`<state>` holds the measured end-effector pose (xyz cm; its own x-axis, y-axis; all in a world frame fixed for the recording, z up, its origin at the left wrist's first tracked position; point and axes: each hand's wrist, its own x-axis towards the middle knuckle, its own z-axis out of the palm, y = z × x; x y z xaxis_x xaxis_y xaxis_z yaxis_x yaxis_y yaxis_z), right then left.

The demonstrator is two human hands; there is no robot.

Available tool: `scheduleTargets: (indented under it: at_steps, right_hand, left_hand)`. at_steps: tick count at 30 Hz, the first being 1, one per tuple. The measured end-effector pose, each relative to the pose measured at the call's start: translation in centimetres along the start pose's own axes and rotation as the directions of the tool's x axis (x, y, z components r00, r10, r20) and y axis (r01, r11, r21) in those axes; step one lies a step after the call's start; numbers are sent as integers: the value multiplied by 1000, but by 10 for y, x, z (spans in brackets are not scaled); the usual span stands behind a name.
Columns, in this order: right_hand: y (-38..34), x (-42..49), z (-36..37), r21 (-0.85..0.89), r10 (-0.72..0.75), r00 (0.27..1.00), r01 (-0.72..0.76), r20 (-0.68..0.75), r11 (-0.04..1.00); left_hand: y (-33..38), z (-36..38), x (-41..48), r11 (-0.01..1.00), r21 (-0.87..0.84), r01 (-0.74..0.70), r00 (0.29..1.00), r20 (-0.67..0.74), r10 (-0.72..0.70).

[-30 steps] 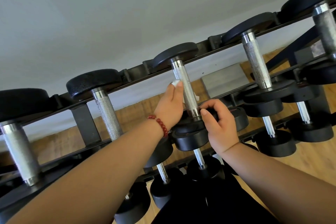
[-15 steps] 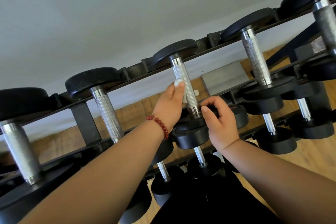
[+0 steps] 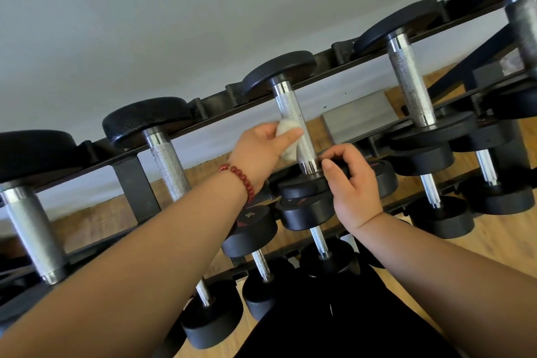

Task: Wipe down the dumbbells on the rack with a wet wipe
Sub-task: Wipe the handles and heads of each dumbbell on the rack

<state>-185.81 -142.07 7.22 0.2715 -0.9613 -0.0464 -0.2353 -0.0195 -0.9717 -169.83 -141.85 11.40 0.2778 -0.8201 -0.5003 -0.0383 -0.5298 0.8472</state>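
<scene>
A black rack (image 3: 130,180) carries rows of black dumbbells with knurled silver handles. My left hand (image 3: 258,151), with a red bead bracelet at the wrist, holds a crumpled white wet wipe (image 3: 286,128) against the left side of the middle dumbbell's handle (image 3: 290,107). My right hand (image 3: 353,180) grips the rim of that dumbbell's near black head (image 3: 302,186), thumb on top. Part of the wipe hangs below my fingers beside the handle.
Other top-row dumbbells (image 3: 168,154) (image 3: 409,87) lie to the left and right. Smaller dumbbells (image 3: 436,197) fill the lower tiers. A grey wall rises behind the rack and a wooden floor (image 3: 494,229) lies below.
The left hand has turned so more of the wipe shows against the handle. The right hand stays on the near head. The view has shifted slightly.
</scene>
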Motion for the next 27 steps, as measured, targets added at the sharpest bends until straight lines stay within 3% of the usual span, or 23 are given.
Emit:
scheduleTargets:
  at_steps: [5,9,13,14,17,22,27]
  right_hand:
    - [0,0,-1,5,-13,1000,13,3,1000]
    - [1,0,0,7,-14,1000,14,-8,1000]
    - [3,0,0,14,-7,1000,7,10,1000]
    - [3,0,-1,11,-9,1000,9,11,1000]
    - [2,0,-1,17,3,1000,-3,4,1000]
    - [0,-1,-1,14,-9,1000,9,17,1000]
    - [2,-1,-2,23,-17,1000,17,12,1000]
  left_hand:
    - [-2,13,-4,993,79,87,996,-3,-87]
    - [-6,14,-12,984,179,9,998,64,-21]
    - [-15,8,-13,986,-145,80,987,152,-58]
    - [-16,6,-12,984,-158,77,988,142,-54]
    - [-16,5,-3,997,-58,47,997,70,-43]
    - [-13,9,-4,992,121,36,996,82,-46]
    - [-9,7,-2,996,48,76,994,77,-79]
